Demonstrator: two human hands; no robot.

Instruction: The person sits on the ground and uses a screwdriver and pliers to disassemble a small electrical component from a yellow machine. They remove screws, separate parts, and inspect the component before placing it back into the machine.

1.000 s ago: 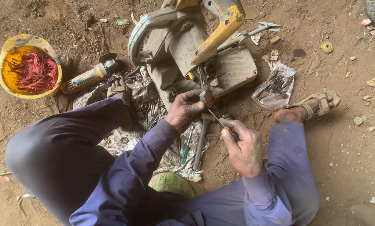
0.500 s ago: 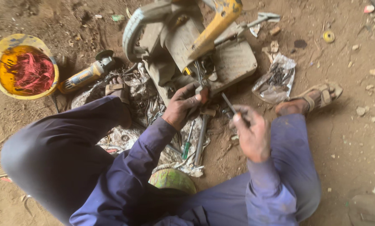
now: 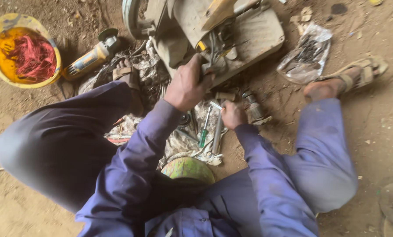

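Bracing the worn grey metal chop saw on the dirt, the left hand clamps its base edge to steady it, while the right hand closes around a slim metal tool just below.

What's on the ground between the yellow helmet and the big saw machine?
A yellow angle grinder lies on the dirt between the yellow helmet and the saw machine, its disc end toward the machine. The head view shows it.
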